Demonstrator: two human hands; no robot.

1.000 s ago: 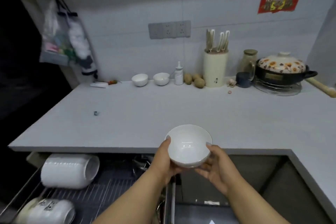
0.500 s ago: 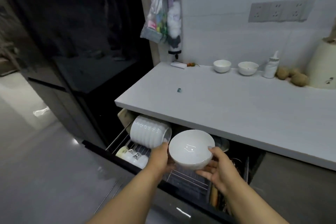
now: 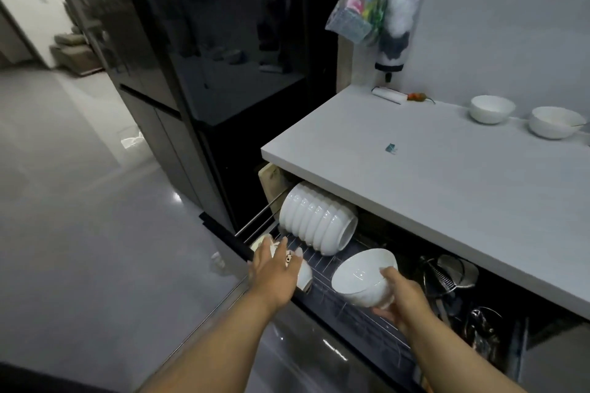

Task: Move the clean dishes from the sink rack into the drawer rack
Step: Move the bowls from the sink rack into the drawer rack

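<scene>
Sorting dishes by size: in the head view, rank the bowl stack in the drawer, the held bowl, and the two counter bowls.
1. Bowl stack
2. Held bowl, though it is nearer the camera
3. Two counter bowls, which look alike

A dim kitchen corner seen from above. A pale grey-white wall rises behind a light grey countertop that runs off to the right. Left of the counter stands a tall, glossy black cabinet or fridge, which one is hard to tell, its dark front holding faint reflections. A smooth grey floor fills the left side, with small bright glints of light on it. At far upper left a brighter doorway shows what may be a beige sofa beyond.
</scene>
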